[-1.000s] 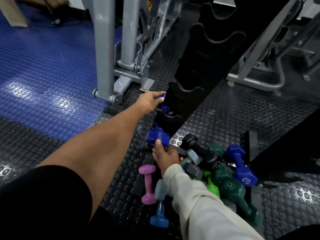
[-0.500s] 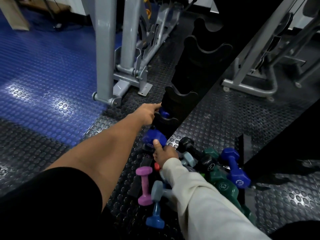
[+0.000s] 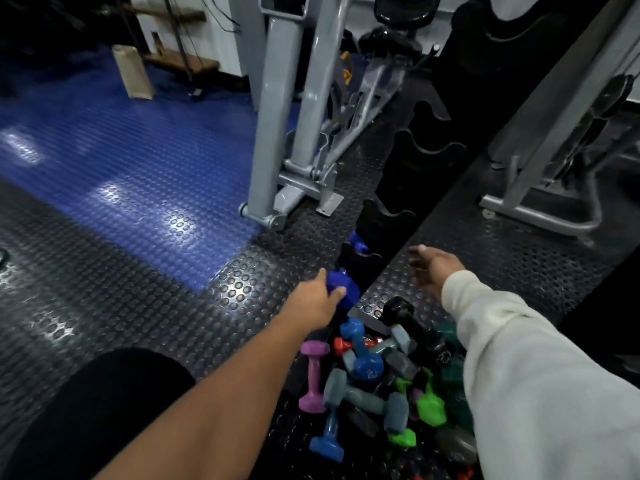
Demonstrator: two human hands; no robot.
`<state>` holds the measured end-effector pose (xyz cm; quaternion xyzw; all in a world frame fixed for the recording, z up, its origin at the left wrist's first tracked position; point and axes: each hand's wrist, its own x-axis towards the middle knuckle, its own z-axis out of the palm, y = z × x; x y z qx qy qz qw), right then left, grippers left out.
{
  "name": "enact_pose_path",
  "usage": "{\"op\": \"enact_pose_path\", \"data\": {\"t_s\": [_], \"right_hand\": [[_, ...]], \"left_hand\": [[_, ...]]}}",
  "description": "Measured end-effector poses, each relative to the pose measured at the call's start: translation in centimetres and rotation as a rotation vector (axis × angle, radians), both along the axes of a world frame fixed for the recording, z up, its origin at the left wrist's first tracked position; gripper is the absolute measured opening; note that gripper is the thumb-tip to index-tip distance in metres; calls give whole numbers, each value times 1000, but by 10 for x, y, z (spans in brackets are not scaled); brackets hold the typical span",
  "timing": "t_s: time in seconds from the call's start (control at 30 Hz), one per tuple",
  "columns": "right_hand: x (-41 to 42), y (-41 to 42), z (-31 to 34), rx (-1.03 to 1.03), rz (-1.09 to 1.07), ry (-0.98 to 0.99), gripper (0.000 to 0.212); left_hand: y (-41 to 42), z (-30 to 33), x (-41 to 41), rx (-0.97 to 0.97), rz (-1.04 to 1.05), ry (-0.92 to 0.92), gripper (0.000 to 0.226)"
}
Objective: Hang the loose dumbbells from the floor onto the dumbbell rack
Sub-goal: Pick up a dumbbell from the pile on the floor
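A black dumbbell rack (image 3: 385,221) rises from the floor at centre, and a dark blue dumbbell (image 3: 358,241) sits in one of its low cradles. My left hand (image 3: 311,301) grips the end of another dark blue dumbbell (image 3: 346,289) at the rack's lowest cradle. My right hand (image 3: 433,268), in a white sleeve, hovers with fingers spread to the right of the rack and holds nothing. A pile of several loose dumbbells lies on the floor below the rack: purple (image 3: 313,375), blue (image 3: 362,351), grey (image 3: 363,398), green (image 3: 429,405), black (image 3: 415,327).
A grey machine frame (image 3: 270,140) stands on the floor just left of the rack. Another grey machine base (image 3: 540,216) is at the right. Blue studded matting (image 3: 138,174) covers the floor at the left, black studded matting (image 3: 104,292) nearer me.
My left hand came down from the racked blue dumbbell to the lower blue one. My right hand let go of that lower dumbbell and swung out to the right, fingers spread.
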<state>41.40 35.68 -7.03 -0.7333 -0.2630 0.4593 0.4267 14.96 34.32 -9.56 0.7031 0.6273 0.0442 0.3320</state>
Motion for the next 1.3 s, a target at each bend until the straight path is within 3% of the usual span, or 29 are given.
{"op": "enact_pose_path", "data": {"t_s": [0.23,0.33,0.4,0.53,0.63,0.77,0.83,0.9,1.0,1.1,1.2,1.3], "right_hand": [[-27,31,-14,88,-91,155,30],[-38,35,-20,67,-88,237,35],[-42,41,-23,47,-118,192,31],[-39,48,-31,27,-31,-1,22],[-36,58,-44,-11,18,44,38],[-33,52,-51,-3,139,-127,48],[-26,48,-67,-12,217,-238,43],[-25,41,-75,-80,342,-381,37],[-38,23,-57,-171,487,-596,49],[-47,4,-43,-241,687,-804,41],[-49,-18,-35,-226,881,-953,33],[-54,-31,-29,-20,874,-995,23]], "left_hand": [[-2,-20,17,-97,237,-222,93],[-1,-24,31,-168,300,-330,87],[-1,-31,39,-208,332,-373,80],[-2,-36,51,-180,327,-345,79],[-6,-45,56,-86,259,-258,85],[-10,-66,61,79,183,-60,91],[-12,-68,63,110,150,-30,91],[-12,-65,61,83,140,-74,90],[-6,-55,57,-57,169,-168,90],[-4,-51,42,-209,134,-244,91],[-11,-64,17,-126,94,-334,87],[-18,-81,5,12,152,-367,76]]}}
